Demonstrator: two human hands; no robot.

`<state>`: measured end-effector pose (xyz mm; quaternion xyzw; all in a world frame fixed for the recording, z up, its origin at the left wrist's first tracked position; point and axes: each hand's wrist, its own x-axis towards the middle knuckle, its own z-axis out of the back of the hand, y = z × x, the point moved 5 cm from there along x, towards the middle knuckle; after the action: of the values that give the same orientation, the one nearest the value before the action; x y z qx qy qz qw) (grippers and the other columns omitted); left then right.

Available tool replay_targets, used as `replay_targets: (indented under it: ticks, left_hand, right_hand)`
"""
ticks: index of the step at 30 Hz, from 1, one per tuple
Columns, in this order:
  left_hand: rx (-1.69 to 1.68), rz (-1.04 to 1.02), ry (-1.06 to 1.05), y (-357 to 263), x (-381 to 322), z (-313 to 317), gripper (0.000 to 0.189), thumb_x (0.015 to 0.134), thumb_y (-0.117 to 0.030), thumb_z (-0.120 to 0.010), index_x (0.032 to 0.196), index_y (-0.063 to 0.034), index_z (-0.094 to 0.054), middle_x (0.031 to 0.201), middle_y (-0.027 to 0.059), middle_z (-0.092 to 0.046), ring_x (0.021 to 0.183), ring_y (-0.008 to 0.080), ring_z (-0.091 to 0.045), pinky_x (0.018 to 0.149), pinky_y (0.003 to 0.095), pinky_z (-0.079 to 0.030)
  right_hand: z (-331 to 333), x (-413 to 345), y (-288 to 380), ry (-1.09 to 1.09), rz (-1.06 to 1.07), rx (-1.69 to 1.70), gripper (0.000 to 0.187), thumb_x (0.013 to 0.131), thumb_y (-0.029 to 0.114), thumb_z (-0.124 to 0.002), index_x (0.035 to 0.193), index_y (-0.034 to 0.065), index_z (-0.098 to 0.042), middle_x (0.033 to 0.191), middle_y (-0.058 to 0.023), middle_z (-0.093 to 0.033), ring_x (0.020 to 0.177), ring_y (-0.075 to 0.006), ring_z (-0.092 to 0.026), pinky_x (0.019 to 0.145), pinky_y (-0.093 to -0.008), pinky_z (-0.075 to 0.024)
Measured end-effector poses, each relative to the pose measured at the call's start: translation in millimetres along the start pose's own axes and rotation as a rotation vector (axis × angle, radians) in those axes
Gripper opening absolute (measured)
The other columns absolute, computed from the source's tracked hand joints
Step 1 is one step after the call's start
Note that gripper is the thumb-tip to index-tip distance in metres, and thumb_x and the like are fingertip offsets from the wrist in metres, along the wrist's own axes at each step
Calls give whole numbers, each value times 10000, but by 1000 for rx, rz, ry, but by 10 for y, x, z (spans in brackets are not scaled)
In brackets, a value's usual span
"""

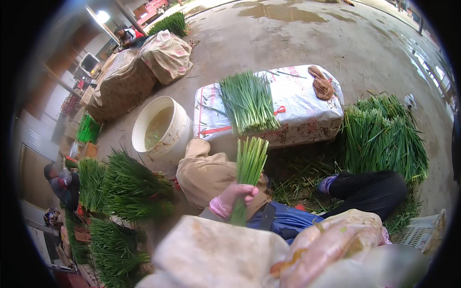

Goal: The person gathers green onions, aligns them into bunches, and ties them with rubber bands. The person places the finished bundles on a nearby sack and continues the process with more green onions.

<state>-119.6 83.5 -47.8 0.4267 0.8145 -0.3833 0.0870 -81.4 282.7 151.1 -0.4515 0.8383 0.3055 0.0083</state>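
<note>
My left hand (233, 200), in a thin pink glove, grips a bunch of garlic chives (251, 158) upright, pale cut ends at the top and green leaves hanging below the fist. Of my right hand (385, 237), only a bit of pink glove shows past the soiled, plastic-covered sleeve (324, 244); its fingers are hidden. In front of my knees stands a low bench wrapped in white printed sheeting (295, 97). A flat heap of chives (248, 102) lies across its left half. Near it are a red tie (279, 110) and a brown cloth (322, 86).
A white bucket (183, 126) of murky water stands left of the bench. Stacked chives (381, 140) lie at right, above a white crate (419, 226). Bundles (133, 187) fill the left, where a person (65, 183) works. Another person (126, 37) sits behind a covered table (122, 79).
</note>
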Motion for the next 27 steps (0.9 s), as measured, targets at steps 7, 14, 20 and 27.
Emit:
replay_targets:
  ticks: [7,14,20,27]
  left_hand:
    - [-27,-14,-38,-11,-19,-8,564,821,-99,-599,1343,-63,-387,836,51,-546,588,75,-471,553,222,-424]
    - [-20,-14,-119,24,-33,104,583,827,-101,-583,1363,-71,-355,820,49,-535,578,81,-480,551,226,-428]
    - [-39,-57,-19,24,8,58,623,803,-132,-606,1364,-62,-344,815,48,-541,569,79,-484,539,212,-393]
    - [-28,0,-55,29,-17,57,659,804,-144,-608,1393,-98,-314,835,43,-518,569,71,-440,557,228,-392]
  right_hand:
    - [36,164,-215,105,-120,-161,395,793,156,-507,1121,-59,-552,1012,-186,-631,875,-244,-635,847,-344,-494]
    - [21,346,-527,293,-209,-301,386,799,162,-509,1117,-50,-559,1018,-181,-632,883,-246,-635,849,-346,-494]
    - [57,396,-740,459,-198,-425,378,803,166,-510,1114,-43,-565,1023,-177,-633,889,-248,-634,850,-348,-493]
    - [-16,335,-763,544,-303,-465,370,809,172,-512,1110,-35,-572,1029,-173,-634,896,-250,-634,851,-350,-493]
